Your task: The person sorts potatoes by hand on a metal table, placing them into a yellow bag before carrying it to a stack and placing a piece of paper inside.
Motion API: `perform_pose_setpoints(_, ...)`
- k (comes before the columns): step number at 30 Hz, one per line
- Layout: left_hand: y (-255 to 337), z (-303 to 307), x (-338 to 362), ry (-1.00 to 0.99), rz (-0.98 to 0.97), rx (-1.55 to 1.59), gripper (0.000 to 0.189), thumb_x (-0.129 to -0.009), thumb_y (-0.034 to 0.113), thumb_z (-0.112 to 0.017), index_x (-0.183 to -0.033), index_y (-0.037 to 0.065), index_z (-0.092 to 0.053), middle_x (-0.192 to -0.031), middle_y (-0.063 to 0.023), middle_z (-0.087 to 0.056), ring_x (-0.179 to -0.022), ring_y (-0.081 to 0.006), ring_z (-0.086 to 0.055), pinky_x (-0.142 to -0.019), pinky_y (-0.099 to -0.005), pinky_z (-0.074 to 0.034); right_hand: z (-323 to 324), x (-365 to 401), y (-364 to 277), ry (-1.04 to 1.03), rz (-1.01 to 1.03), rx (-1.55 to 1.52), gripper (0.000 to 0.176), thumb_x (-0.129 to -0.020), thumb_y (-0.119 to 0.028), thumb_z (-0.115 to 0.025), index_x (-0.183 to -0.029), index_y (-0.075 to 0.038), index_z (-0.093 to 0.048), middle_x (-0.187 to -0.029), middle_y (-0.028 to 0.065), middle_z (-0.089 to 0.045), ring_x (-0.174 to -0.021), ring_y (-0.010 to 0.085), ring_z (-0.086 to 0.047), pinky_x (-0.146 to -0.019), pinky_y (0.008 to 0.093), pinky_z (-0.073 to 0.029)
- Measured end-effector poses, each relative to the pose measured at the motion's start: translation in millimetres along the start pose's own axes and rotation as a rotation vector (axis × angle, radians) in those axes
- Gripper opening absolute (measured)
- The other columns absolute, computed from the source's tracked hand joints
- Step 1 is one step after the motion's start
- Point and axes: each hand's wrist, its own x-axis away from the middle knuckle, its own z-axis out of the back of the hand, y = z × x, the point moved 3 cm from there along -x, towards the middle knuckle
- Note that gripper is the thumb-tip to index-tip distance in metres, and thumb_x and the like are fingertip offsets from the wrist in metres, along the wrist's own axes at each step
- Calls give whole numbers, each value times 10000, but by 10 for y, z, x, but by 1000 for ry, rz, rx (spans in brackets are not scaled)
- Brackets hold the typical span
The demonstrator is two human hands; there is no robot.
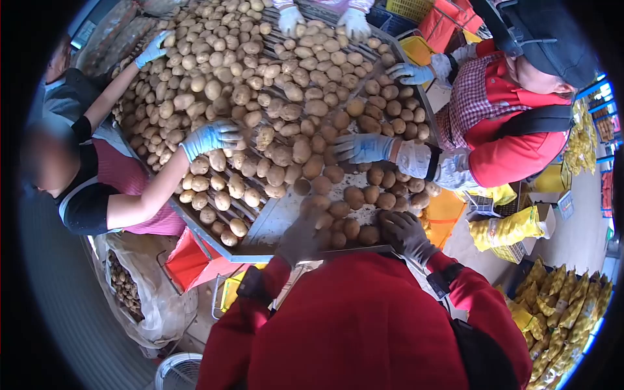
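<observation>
Potatoes [351, 228] lie at the near edge of a large metal sorting table [276, 218]. My left hand [300, 235], in a dark grey glove, is smeared by motion beside a potato [316, 203] near the table's front edge; its fingers do not show clearly. My right hand [405, 234], gloved the same way, rests at the near right corner. Its fingers are stretched out over the potatoes there, with no firm hold on any one visible.
Co-workers' gloved hands reach in from the left [211, 138], right [365, 148] and far side [354, 25]. A red chute [188, 260] and an orange one [445, 214] hang at the edges. Yellow net bags [562, 305] of potatoes stand at the right; a white sack [146, 292] is at the left.
</observation>
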Motion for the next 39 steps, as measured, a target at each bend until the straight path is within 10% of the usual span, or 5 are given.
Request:
perform_pose_setpoints(4, -40, 684, -815, 186, -47, -69, 472, -976, 337, -611, -1409, 149, -588, -1337, -180, -643, -1133, -404, -661, -939, -473, -551, -196, 37, -36, -158, -43, 14, 656, -733, -389, -820, -1327, -174, -645, -1492, 105, -541, -1376, 373, -506, -1092, 507, -439)
perform_pose_setpoints(14, -98, 113, -1279, -83, 150, -285, 1009, -867, 625, -638, -1610, 79, -227, -1648, -305, -214, -1457, -485, -367, -1191, -490, -357, 289, 121, 1, -145, -70, -142, 554, -833, -267, -762, -1347, -114, -621, -1437, 153, -565, -1331, 391, -537, -1046, 502, -504)
perform_pose_setpoints(23, -345, 209, -211, 332, -57, -23, 506, -975, 276, -616, -1423, 47, -563, -1438, -258, -554, -1345, -446, -512, -1110, -506, -431, -137, -1073, -751, -350, 449, -187, 470, -905, -275, -676, -1354, -155, -601, -1488, 103, -521, -1415, 315, -453, -1119, 515, -423)
perform_pose_setpoints(27, -964, 317, 608, 618, 494, 117, 394, -989, 162, -573, -1358, 27, -605, -1316, -253, -635, -1213, -416, -608, -1038, -475, -485, -630, -1476, -1474, -212, 875, -172, 417, -931, -277, -629, -1336, -175, -618, -1456, 73, -542, -1416, 263, -450, -1141, 495, -394)
perform_pose_setpoints(39, -1277, 2, 847, 599, 465, -98, 252, -970, 188, -613, -1202, 166, -707, -1090, -129, -745, -972, -372, -710, -837, -473, -562, -383, -607, -306, -342, 488, -52, 375, -910, -342, -656, -1262, -214, -644, -1420, 53, -571, -1339, 257, -535, -1059, 481, -463)
